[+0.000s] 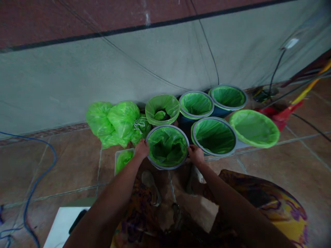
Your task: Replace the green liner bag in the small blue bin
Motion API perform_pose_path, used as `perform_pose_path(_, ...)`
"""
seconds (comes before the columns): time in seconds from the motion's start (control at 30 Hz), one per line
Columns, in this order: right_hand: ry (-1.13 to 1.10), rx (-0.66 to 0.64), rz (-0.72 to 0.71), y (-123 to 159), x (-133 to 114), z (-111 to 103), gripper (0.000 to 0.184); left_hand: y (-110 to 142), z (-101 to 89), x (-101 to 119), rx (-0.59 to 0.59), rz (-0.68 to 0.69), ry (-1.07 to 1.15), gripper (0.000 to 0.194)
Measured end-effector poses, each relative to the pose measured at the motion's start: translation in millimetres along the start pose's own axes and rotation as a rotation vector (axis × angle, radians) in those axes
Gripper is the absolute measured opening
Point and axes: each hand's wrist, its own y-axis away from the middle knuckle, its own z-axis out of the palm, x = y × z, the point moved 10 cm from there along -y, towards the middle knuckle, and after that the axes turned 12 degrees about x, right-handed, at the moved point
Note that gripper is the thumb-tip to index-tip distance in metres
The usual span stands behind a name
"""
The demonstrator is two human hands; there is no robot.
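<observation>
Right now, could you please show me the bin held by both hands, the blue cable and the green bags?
Held bin (168,167): head view, near side of its grey rim.
Blue cable (55,159): head view, its bend.
Green bags (122,119): head view, body of one bag.

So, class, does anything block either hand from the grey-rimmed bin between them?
Nothing visible does. The left hand and right hand grip the grey-rimmed bin directly, at opposite sides. Another lined bin stands close beside the right hand, but not between that hand and the bin it holds.

liner: thin plast., crinkly | rim: smth plast. | bags: glossy plast. | wall: matt
</observation>
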Motion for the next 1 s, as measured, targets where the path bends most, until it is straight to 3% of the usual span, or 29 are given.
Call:
perform_pose_path(0.37,0.041,0.066,-0.057,-6.0,-14.5,-3.4,0.037,-0.5,2.1,0.6,-0.019,0.02,-0.09,0.031)
perform_pose_path(0.67,0.103,0.111,-0.063,-7.3,-11.9,0.5,0.036,-4.1,3.9,-0.4,-0.008,0.037,-0.077,0.033)
perform_pose_path(1.0,0.144,0.045,-0.04,-12.5,-14.7,1.8,0.029,-7.2,16.6,-12.4,-0.029,-0.016,-0.084,0.034)
